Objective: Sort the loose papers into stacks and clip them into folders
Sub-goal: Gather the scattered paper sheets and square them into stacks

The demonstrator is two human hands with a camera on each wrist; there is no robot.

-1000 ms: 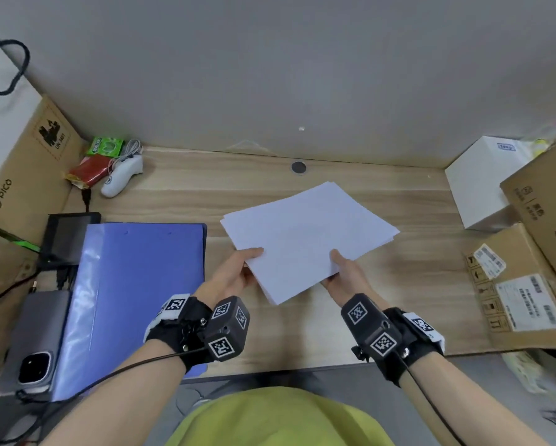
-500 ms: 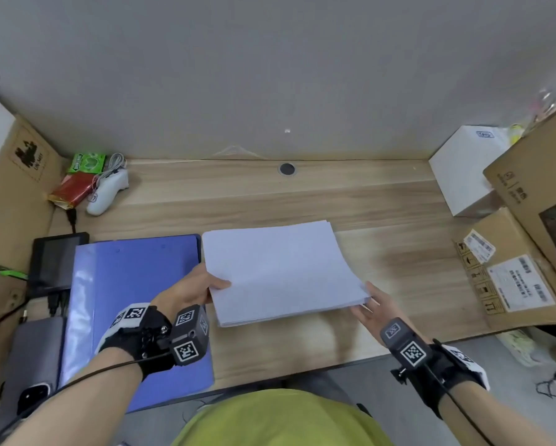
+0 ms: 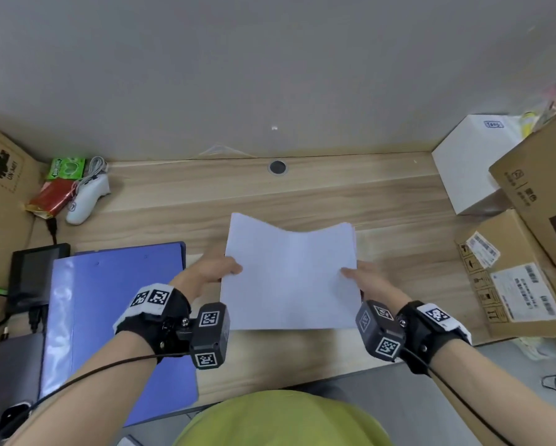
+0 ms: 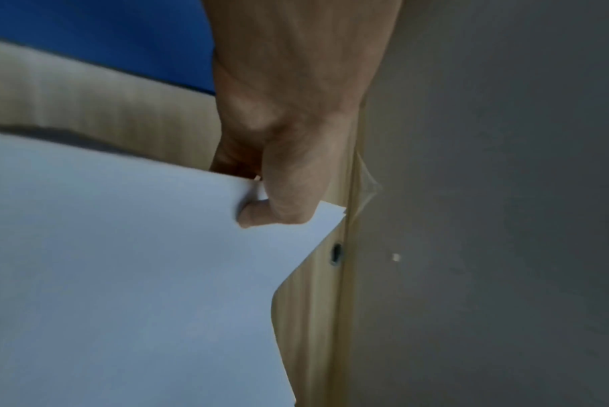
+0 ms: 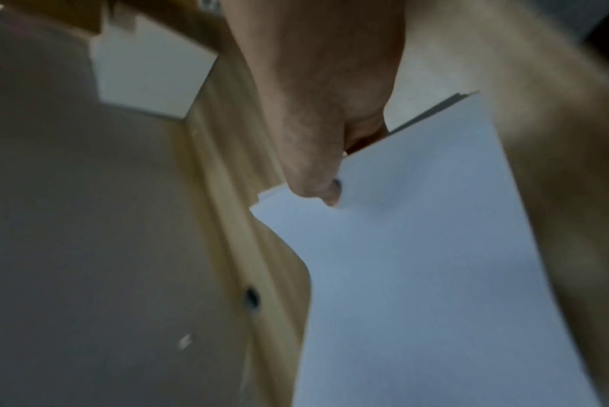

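While gripped at both side edges, stack of white papers (image 3: 291, 278) held above the wooden desk (image 3: 399, 220), far edge sagging in the middle into a shallow dip. Left hand (image 3: 217, 268) clamped on the stack's left edge: thumb on top, other fingers curled beneath, as confirmed in the left wrist view (image 4: 279, 154) with the thumb pressed onto the top sheet (image 4: 122, 275). Right hand (image 3: 363, 280) pinching the right edge likewise, thumb over the top sheet and fingers under; same grip seen from the right wrist camera (image 5: 317, 124) over the papers (image 5: 435, 261). Whether the near edge of the stack touches the desk: cannot tell.

Lying closed and flat at the desk's left, just beside the left hand: blue folder (image 3: 109, 317). Left of the folder, a dark tablet (image 3: 35, 272). At the far left corner, a white game controller (image 3: 88, 199), a red packet (image 3: 49, 199) and a green packet (image 3: 65, 167), close together. On the right side, a white box (image 3: 470, 162) and cardboard boxes (image 3: 511, 278), well apart from the papers. Round cable hole (image 3: 277, 167) near the back wall.
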